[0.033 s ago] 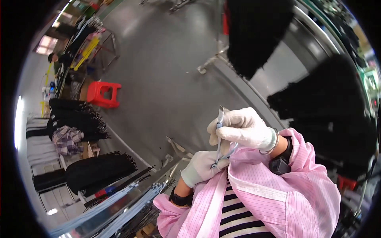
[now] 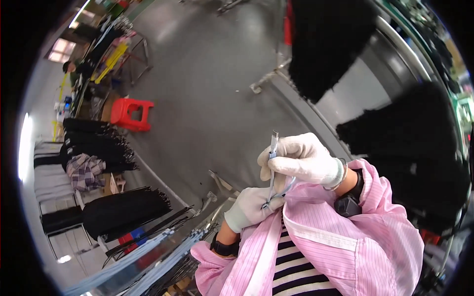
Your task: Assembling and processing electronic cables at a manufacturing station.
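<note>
Both my hands wear white knitted gloves and hold one thin pale-blue cable (image 2: pixel 271 185) in front of my chest. My right hand (image 2: pixel 301 158) pinches the cable between thumb and fingers, just below its flat metal plug (image 2: pixel 274 137), which points upward. Lower and to the left, my left hand (image 2: pixel 254 206) is closed on the cable where it bends in a loop. The part of the cable inside the left fingers is hidden.
At lower left, bundles of pale-blue cables (image 2: pixel 153 264) hang on a rack. Black cable bundles hang at left (image 2: pixel 126 207) and at right (image 2: pixel 405 128). A red stool (image 2: pixel 132 114) stands on the grey floor. Far left, a person (image 2: pixel 71 70) is partly visible.
The surroundings have shifted slightly in the picture, the stool a little to the right. My hands keep the same grip on the cable.
</note>
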The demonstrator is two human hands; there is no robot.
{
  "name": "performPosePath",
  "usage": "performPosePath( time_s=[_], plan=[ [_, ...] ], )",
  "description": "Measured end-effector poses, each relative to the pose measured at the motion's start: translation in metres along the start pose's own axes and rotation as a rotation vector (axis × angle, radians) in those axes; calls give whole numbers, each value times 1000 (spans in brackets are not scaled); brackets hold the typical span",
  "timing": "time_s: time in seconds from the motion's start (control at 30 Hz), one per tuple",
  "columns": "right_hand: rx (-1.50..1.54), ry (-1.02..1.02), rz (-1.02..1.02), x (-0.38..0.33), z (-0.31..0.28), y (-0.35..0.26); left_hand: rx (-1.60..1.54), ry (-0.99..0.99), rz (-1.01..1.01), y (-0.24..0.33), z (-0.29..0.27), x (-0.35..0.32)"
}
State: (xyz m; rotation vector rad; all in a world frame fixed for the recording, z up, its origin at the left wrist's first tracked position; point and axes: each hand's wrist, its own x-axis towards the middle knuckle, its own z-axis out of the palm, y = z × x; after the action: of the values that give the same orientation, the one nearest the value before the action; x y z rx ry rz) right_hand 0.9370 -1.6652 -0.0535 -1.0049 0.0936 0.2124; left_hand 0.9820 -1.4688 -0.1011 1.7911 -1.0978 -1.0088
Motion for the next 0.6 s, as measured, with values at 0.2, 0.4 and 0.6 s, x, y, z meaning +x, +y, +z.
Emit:
performPosePath(
  time_s=[0.2, 0.4, 0.6],
  plan=[
    [-13, -84, 53, 144, -40, -56, -131, 159, -31, -13, -106, 63],
    [75, -210, 40, 287, -63, -82, -454, 489, -122, -52, -206, 109],
    [28, -151, 32, 469, -74, -98, -525, 492, -214, -134, -360, 154]
  ],
)
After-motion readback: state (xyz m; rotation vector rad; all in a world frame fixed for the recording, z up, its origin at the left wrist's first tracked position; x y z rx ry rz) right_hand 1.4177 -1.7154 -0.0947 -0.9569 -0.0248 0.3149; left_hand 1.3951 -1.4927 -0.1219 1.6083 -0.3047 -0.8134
